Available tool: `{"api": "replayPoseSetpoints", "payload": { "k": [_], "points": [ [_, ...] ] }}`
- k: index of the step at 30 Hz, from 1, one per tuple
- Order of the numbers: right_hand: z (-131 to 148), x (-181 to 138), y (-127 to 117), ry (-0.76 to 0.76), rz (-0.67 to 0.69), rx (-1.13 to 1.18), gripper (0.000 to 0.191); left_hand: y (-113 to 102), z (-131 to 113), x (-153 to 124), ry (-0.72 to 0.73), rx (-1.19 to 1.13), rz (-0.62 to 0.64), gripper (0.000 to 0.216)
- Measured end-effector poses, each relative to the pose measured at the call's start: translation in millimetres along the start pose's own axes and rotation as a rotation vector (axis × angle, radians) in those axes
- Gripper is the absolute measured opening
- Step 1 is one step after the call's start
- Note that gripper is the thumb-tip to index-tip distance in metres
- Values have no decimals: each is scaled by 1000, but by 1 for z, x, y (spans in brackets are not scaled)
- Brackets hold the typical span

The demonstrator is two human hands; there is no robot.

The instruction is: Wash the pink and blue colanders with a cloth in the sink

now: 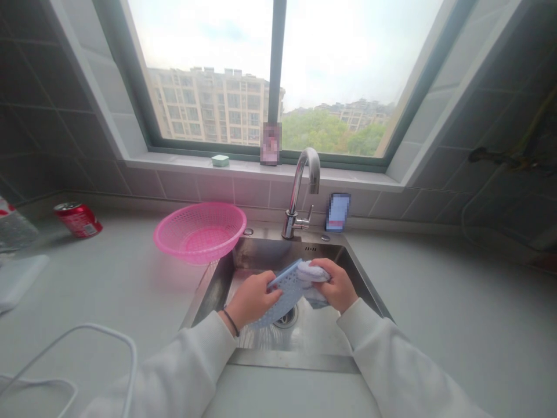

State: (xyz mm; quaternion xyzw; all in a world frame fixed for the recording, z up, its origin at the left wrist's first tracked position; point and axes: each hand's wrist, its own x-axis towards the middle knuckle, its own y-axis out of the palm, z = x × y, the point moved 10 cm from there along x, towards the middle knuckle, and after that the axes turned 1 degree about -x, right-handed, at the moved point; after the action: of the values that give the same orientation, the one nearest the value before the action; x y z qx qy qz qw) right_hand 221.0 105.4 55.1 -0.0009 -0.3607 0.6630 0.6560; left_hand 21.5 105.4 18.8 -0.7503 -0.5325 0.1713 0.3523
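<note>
Two bare hands are over the rectangular stainless-steel sink: the left hand pinches the rim of a tilted pale-blue perforated plastic basket above the round drain, and the right hand grips a bunched white cloth against the basket's right end. Behind them stands a curved chrome tap, with a round pink plastic colander to its left and an upright device with a blurred screen to its right. Farther left, a red drinks can is on the pale countertop.
</note>
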Motion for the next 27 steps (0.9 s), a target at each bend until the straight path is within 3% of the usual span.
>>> {"api": "replayPoseSetpoints", "payload": {
  "k": [4,9,13,18,23,27],
  "points": [
    [8,-1,7,-47,65,63,31,1,1,0,2,0,5,15],
    [-2,-1,-1,31,-8,-1,33,0,2,0,-3,-6,1,15],
    [8,-3,10,-55,96,83,31,2,2,0,-4,-7,13,16],
    [-5,1,-3,66,-31,-65,34,1,2,0,-3,-4,-2,16],
    [17,-2,14,-86,92,19,34,4,5,1,-7,-9,5,14],
    [0,-1,9,19,45,-29,35,5,6,1,-4,-4,3,15]
  ]
}}
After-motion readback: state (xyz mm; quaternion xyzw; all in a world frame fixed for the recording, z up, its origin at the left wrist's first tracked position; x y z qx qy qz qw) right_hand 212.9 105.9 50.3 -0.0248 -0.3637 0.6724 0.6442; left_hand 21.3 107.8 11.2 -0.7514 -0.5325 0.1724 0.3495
